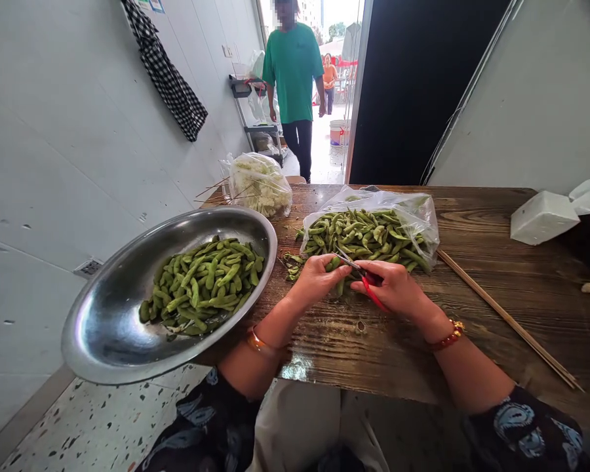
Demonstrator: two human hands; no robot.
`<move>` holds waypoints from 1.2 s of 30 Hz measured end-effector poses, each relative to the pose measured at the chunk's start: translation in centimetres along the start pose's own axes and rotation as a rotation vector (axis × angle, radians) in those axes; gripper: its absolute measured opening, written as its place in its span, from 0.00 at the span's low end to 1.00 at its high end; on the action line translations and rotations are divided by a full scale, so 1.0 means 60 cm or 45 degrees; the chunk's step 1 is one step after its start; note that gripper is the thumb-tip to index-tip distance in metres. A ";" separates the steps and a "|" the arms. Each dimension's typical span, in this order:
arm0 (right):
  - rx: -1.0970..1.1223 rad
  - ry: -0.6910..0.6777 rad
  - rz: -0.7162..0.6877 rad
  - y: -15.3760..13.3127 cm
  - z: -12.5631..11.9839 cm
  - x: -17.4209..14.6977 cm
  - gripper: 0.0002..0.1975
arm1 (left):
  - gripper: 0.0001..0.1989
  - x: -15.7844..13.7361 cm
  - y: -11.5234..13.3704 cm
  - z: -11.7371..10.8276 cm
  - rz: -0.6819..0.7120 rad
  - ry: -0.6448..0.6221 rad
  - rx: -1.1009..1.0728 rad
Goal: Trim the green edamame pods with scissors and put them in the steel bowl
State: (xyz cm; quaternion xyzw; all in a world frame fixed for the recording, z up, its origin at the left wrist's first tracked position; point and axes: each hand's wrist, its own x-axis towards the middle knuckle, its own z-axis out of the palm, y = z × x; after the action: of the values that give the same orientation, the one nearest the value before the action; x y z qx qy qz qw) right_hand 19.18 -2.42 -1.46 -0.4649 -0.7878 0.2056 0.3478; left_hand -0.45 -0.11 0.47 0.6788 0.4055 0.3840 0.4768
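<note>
Between the fingers of my left hand (315, 282) is a green edamame pod (332, 263). My right hand (392, 286) is closed round red-handled scissors (373, 294), whose blades reach across to the pod. Just beyond both hands lies a clear plastic bag (415, 213), spread out with a heap of edamame pods (364, 229) on it. Small trimmings (292, 265) are scattered at the heap's left edge. To my left, a large steel basin (113, 328) holds a pile of edamame pods (206, 282).
A bag of pale cauliflower-like pieces (260, 183) sits at the table's far left. Thin wooden skewers (509, 318) lie on the right of the wooden table (472, 216), with a white box (543, 216) behind. A person in a green shirt (295, 72) stands in the doorway.
</note>
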 end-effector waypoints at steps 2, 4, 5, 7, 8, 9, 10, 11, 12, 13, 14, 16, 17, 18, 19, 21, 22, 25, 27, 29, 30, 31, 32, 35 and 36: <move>-0.004 -0.025 -0.001 0.003 0.001 0.000 0.21 | 0.17 0.000 0.001 0.001 -0.043 -0.019 -0.047; 0.004 -0.042 0.014 0.004 0.001 0.001 0.21 | 0.17 -0.001 0.002 0.002 -0.083 -0.032 -0.112; 0.014 -0.040 0.033 0.004 0.002 0.002 0.21 | 0.17 -0.001 0.003 0.002 -0.100 -0.020 -0.146; 0.039 -0.012 0.087 0.002 0.001 0.003 0.22 | 0.16 0.000 0.002 0.002 -0.133 0.037 -0.238; 0.051 0.011 0.117 0.000 0.000 0.004 0.23 | 0.16 0.001 0.002 0.002 -0.153 0.075 -0.301; 0.059 0.034 0.141 -0.002 -0.001 0.004 0.24 | 0.16 0.001 0.002 0.001 -0.175 0.112 -0.371; 0.064 0.059 0.157 -0.004 -0.003 0.005 0.24 | 0.17 0.002 0.002 -0.001 -0.196 0.145 -0.447; 0.067 0.084 0.163 -0.006 -0.004 0.005 0.25 | 0.17 0.003 0.002 -0.002 -0.217 0.175 -0.519; 0.065 0.107 0.161 -0.007 -0.005 0.005 0.25 | 0.17 0.004 0.002 -0.004 -0.236 0.205 -0.582; 0.061 0.124 0.152 -0.007 -0.006 0.005 0.25 | 0.17 0.005 0.002 -0.005 -0.252 0.235 -0.637; 0.056 0.132 0.139 -0.007 -0.006 0.005 0.24 | 0.17 0.005 0.003 -0.007 -0.264 0.263 -0.683; 0.047 0.129 0.115 -0.005 -0.005 0.005 0.23 | 0.18 0.006 0.003 -0.008 -0.273 0.312 -0.747; 0.043 0.121 0.109 -0.004 -0.004 0.005 0.23 | 0.18 0.006 0.003 -0.009 -0.275 0.329 -0.765; 0.042 0.115 0.107 -0.003 -0.003 0.004 0.23 | 0.18 0.006 0.002 -0.009 -0.274 0.341 -0.775; 0.041 0.109 0.108 -0.002 -0.002 0.004 0.23 | 0.18 0.006 0.001 -0.009 -0.271 0.349 -0.778; 0.040 0.097 0.109 -0.001 0.000 0.004 0.22 | 0.18 0.006 0.000 -0.007 -0.268 0.352 -0.775; 0.039 0.090 0.106 -0.001 0.001 0.004 0.23 | 0.18 0.006 -0.001 -0.006 -0.266 0.343 -0.773; 0.046 0.072 0.090 -0.001 0.002 0.004 0.24 | 0.17 0.006 -0.002 -0.003 -0.259 0.285 -0.766; 0.048 0.066 0.085 -0.001 0.004 0.004 0.24 | 0.16 0.005 -0.001 0.000 -0.252 0.237 -0.766; 0.046 0.053 0.083 -0.001 0.006 0.004 0.25 | 0.16 0.004 0.001 0.002 -0.254 0.201 -0.777; 0.047 0.046 0.080 -0.002 0.007 0.004 0.25 | 0.16 0.003 0.002 0.003 -0.260 0.189 -0.786; 0.050 0.041 0.077 -0.002 0.008 0.004 0.25 | 0.16 0.003 0.003 0.004 -0.270 0.179 -0.795; 0.057 0.041 0.076 -0.003 0.009 0.004 0.25 | 0.17 0.002 0.004 0.005 -0.282 0.169 -0.803; 0.086 0.060 0.106 -0.006 0.010 0.004 0.25 | 0.17 0.000 0.006 0.008 -0.308 0.117 -0.804; 0.101 0.069 0.125 -0.008 0.009 0.004 0.25 | 0.17 -0.001 0.005 0.009 -0.309 0.096 -0.794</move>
State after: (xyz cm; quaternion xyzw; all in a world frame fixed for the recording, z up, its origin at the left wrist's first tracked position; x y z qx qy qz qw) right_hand 18.43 -2.44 -1.46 -0.4942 -0.7457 0.2408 0.3765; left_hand 0.08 -0.43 0.63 0.4325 0.3636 0.4549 0.6883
